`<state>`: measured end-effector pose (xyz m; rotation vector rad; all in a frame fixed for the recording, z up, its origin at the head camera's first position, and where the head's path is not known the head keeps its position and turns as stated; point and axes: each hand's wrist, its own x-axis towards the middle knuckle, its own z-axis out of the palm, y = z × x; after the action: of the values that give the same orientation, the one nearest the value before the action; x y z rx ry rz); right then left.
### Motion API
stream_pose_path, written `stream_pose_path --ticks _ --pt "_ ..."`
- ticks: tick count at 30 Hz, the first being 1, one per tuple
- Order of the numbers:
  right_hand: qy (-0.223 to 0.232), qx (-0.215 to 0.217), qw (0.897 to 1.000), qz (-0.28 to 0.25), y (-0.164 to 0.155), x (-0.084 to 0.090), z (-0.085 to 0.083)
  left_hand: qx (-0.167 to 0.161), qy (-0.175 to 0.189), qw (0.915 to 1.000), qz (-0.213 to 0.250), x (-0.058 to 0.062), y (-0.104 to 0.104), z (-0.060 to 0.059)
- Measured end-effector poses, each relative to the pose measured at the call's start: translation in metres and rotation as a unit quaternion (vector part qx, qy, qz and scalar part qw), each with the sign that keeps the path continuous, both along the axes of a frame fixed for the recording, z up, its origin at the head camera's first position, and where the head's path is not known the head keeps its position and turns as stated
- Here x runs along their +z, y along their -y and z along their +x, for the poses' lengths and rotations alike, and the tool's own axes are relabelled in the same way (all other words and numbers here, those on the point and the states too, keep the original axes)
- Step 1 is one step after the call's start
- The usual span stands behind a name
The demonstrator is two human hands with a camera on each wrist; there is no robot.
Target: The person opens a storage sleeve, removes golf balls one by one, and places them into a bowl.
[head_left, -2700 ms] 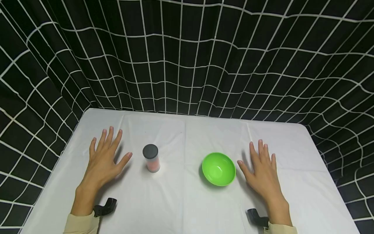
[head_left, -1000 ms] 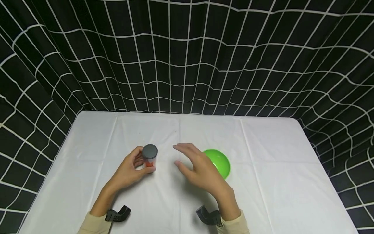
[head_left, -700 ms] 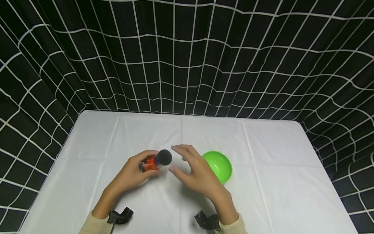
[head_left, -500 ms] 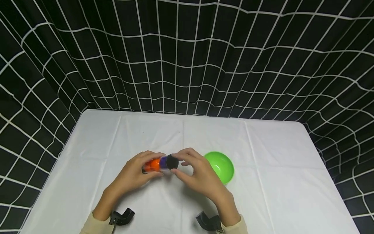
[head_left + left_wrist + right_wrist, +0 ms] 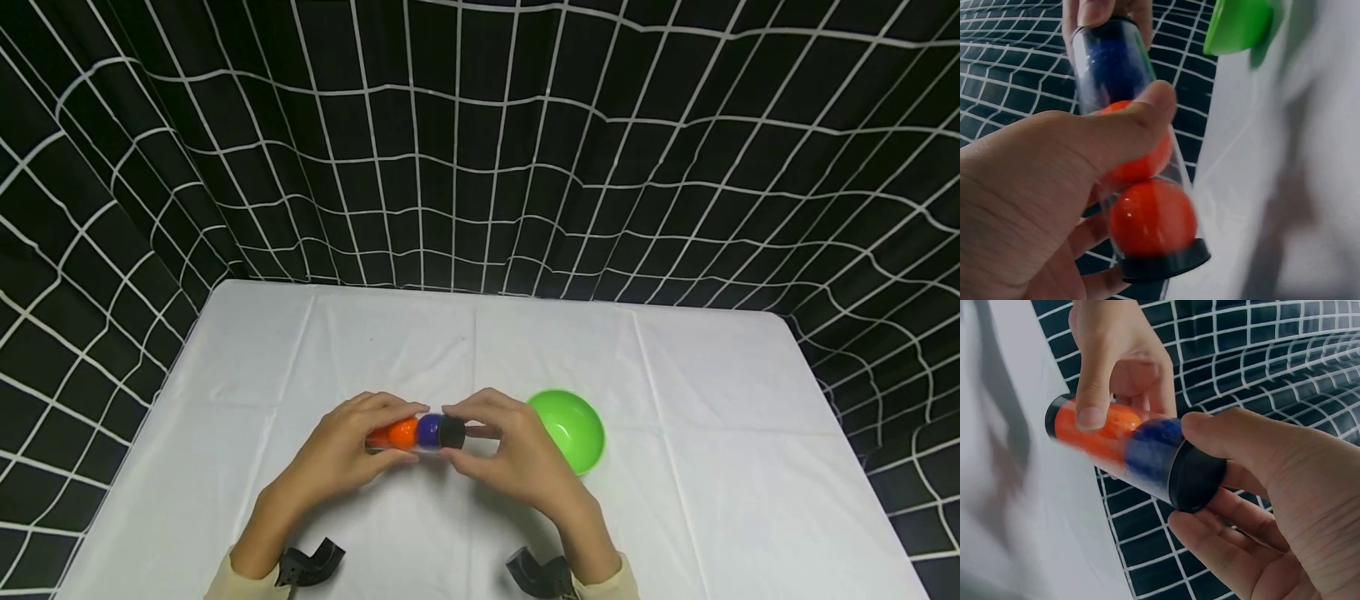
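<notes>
Clear tube [image 5: 416, 432] held level above white table [image 5: 675, 500], long axis left-right, black cap [image 5: 452, 432] pointing toward green bowl [image 5: 570, 429]. Orange and blue balls inside. Left hand [image 5: 341, 450] grips the base end; right hand [image 5: 517, 454] fingers curl round the cap.

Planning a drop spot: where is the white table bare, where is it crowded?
Bare: white table left of the left hand, the far strip, and right of the green plastic bowl. Crowded: centre, both hands on the clear ball tube.

Staged recording booth, black grid-lined curtain [image 5: 480, 150] backdrop, table under white cloth [image 5: 675, 500]
</notes>
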<state>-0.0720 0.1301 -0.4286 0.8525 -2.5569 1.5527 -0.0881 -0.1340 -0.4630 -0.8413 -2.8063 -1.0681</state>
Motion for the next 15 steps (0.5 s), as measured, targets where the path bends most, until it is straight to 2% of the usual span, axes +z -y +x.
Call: stream_pose_path --ticks 8,15 --pt "0.014 0.004 1.000 -0.008 0.0051 0.0020 0.0024 -0.015 0.003 0.9998 -0.017 0.0094 0.0040 0.0035" --pt "0.036 -0.002 0.999 -0.002 0.0095 0.0028 0.0033 -0.009 0.013 0.9998 -0.013 0.0084 0.0057 0.0032"
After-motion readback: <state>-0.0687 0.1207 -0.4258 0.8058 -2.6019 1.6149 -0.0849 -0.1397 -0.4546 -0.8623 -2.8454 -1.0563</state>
